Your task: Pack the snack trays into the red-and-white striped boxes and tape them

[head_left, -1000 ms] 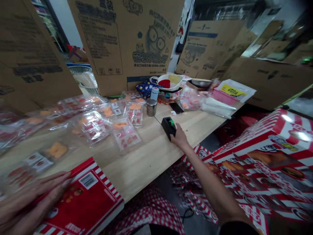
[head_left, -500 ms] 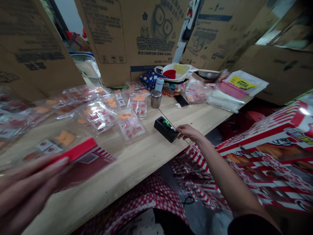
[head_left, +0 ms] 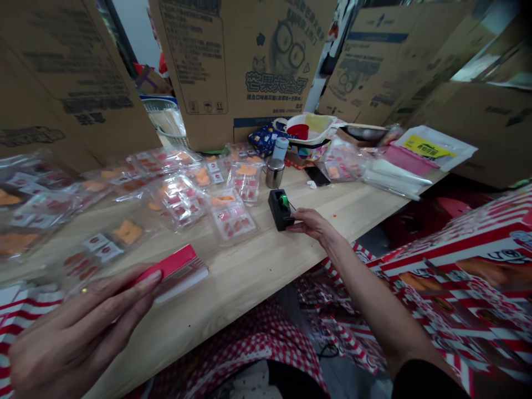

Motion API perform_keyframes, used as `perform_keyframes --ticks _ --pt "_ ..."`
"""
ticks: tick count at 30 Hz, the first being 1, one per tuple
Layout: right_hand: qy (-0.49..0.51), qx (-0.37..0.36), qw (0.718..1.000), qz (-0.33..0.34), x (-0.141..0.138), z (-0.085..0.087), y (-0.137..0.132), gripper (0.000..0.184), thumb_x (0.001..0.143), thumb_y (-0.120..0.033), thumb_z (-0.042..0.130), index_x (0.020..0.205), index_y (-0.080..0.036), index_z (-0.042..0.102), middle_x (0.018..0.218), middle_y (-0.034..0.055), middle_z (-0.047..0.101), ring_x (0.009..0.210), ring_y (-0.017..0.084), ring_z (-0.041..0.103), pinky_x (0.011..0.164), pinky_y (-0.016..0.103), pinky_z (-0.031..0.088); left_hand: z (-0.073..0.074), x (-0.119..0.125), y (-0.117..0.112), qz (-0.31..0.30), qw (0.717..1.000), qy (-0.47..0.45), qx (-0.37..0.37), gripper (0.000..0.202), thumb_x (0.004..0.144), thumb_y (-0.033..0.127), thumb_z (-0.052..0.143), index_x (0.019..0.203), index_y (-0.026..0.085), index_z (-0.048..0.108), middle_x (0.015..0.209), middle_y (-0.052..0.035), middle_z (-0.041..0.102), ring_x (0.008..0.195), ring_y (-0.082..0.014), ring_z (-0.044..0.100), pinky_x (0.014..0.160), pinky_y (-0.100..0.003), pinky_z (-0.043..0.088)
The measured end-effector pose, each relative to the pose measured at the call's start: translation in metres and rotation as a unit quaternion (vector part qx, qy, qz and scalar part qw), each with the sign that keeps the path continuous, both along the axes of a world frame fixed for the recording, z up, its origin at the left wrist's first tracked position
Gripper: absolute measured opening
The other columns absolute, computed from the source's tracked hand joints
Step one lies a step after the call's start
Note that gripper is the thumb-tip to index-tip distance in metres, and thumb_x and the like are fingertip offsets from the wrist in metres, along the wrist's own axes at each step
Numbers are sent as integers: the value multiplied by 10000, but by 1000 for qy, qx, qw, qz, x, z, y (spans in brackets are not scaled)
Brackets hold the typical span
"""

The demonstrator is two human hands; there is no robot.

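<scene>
My left hand (head_left: 78, 332) lies at the lower left, fingers stretched flat along the top of a red and white striped box (head_left: 177, 269) that it holds tilted on its edge over the wooden table (head_left: 257, 266). My right hand (head_left: 310, 224) reaches out to a black tape dispenser (head_left: 280, 209) with a green roll, its fingers pinched at the dispenser's near end. What they pinch is too small to make out.
Several clear packets of orange and red items (head_left: 233, 213) cover the table's left and middle. A metal cup (head_left: 274, 173), a phone (head_left: 318, 175), a white bowl (head_left: 313, 126) and plastic bags stand farther back. Big cardboard boxes (head_left: 241, 61) wall the rear. Red striped boxes (head_left: 469, 260) pile at the right.
My left hand has tipped the red box from flat up onto its edge. My right hand has shifted from on top of the tape dispenser to its near end, and the dispenser has turned.
</scene>
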State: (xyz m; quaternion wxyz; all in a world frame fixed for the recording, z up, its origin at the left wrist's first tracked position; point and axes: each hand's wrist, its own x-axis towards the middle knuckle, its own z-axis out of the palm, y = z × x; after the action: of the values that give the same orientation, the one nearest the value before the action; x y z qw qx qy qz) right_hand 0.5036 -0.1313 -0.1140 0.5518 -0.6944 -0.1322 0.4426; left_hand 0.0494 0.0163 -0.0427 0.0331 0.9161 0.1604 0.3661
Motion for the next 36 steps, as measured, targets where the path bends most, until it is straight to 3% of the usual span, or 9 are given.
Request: perform_keyframes --ticks 5,8,11,14,16,20,24,28,36 --pt "-86 -14 993 -83 -28 -24 0 141 966 -252 656 917 -122 635 852 3 657 739 122 653 692 282 588 6 8 -8 -29 998 30 47 560 919 150 597 1412 414 560 1220 33 744 1036 -223 750 928 -362 627" --pt "-154 -38 980 -122 -42 -38 0 186 970 -313 651 970 -126 648 945 24 670 818 149 661 738 313 579 12 25 -18 -12 999 -5 43 322 894 193 678 1190 313 716 1093 -5 786 868 -208 775 743 -310 637" --pt "-223 -54 965 -124 -51 -37 -6 163 916 -274 663 830 -138 639 879 40 680 846 188 650 767 326 545 17 44 -31 2 999 -28 36 103 861 218 738 957 251 720 976 -14 801 715 -164 759 628 -250 601" --pt "-274 -38 956 -96 -71 -17 -16 134 831 -228 632 711 -193 584 755 61 657 822 232 625 733 319 508 19 52 -39 17 999 -32 10 67 874 192 702 925 235 697 988 -35 789 784 -158 757 680 -240 608" --pt "-283 3 958 -48 -98 6 -19 44 812 -243 629 797 -209 606 737 37 649 729 207 613 677 303 499 18 51 -39 23 999 -28 -10 71 881 178 673 937 216 694 1015 -61 773 859 -162 751 709 -234 605" --pt "-213 190 948 141 -176 61 -16 154 872 -290 616 967 -205 701 642 -3 624 534 143 553 502 262 459 18 44 -34 13 998 -37 -48 83 889 148 643 952 193 673 1040 -80 751 894 -149 733 750 -228 590" --pt "-92 265 929 240 -238 99 8 520 907 -280 598 1422 -232 547 604 -47 625 475 115 529 473 248 479 20 39 -32 5 995 -52 -79 91 897 135 617 970 190 611 1055 -86 735 935 -162 726 788 -257 584" --pt "-16 262 934 244 -260 105 35 804 882 -324 628 1599 -208 282 610 -50 657 469 120 567 485 264 532 19 34 -35 39 989 -81 -117 218 872 167 670 977 208 483 1019 -76 724 895 -161 730 753 -248 576" --pt "-24 228 952 204 -276 93 51 827 841 -338 642 1577 -137 321 565 -55 642 433 109 558 440 235 525 21 27 -31 5 992 -79 -99 235 880 136 663 1075 197 546 1023 -68 720 909 -155 716 797 -257 571"
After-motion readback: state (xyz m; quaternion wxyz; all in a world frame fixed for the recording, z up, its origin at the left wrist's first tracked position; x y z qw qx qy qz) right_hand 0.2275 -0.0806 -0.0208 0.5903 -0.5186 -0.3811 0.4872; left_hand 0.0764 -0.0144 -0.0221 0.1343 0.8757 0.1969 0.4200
